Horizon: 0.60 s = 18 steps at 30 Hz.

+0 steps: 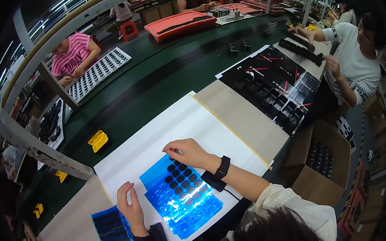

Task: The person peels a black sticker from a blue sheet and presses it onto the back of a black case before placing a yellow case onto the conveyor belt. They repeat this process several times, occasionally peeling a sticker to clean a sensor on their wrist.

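A blue film sheet (pixel 163 205) lies on the white work surface in front of me. Rows of rounded black square pads (pixel 184 178) stick to it. Over its far edge, my right hand (pixel 188 154) is closed, thumb and fingertips drawn together by the top pads; what they pinch, if anything, is too small to see. My left hand (pixel 130 206) is raised between the two sheets, its fingers loosely bent and apart, holding nothing visible. Beside it lies a second blue sheet (pixel 112 233) with dark pads in rows. Both wrists wear black bands.
A green conveyor belt (pixel 123 108) runs beyond the work surface, carrying yellow pieces (pixel 97 141). A printed black sheet (pixel 270 84) with black cases lies to the right, near a co-worker (pixel 353 60) holding black strips. A cardboard box (pixel 320 160) stands below. A metal post (pixel 34 143) rises at left.
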{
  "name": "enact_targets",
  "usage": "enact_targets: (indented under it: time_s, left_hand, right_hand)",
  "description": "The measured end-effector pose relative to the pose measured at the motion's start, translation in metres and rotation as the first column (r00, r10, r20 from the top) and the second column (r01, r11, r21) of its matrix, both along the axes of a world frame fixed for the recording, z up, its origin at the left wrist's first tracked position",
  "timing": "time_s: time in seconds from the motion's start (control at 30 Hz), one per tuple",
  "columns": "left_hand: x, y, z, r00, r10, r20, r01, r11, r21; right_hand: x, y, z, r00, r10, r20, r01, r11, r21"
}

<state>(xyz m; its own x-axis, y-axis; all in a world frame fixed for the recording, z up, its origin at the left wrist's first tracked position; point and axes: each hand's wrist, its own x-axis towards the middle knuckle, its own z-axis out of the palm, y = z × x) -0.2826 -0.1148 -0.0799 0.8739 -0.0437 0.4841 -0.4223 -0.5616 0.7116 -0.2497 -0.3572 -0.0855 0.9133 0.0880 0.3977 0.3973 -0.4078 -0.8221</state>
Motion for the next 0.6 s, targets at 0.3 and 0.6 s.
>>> enact_targets:
  time_s: [0.3, 0.6]
  left_hand:
    - [-0.0010, 0.0032, -0.0014, 1.000, -0.018, 0.008, 0.018, 1.000, 0.002]
    - [0.0027, 0.0012, -0.0023, 1.000, -0.014, 0.023, 0.014, 1.000, 0.008]
  right_hand:
    - [0.0013, 0.0016, -0.0025, 1.000, -0.006, 0.005, 0.006, 1.000, -0.019]
    - [0.0062, -0.0019, -0.0024, 1.000, -0.013, -0.008, 0.013, 1.000, -0.022]
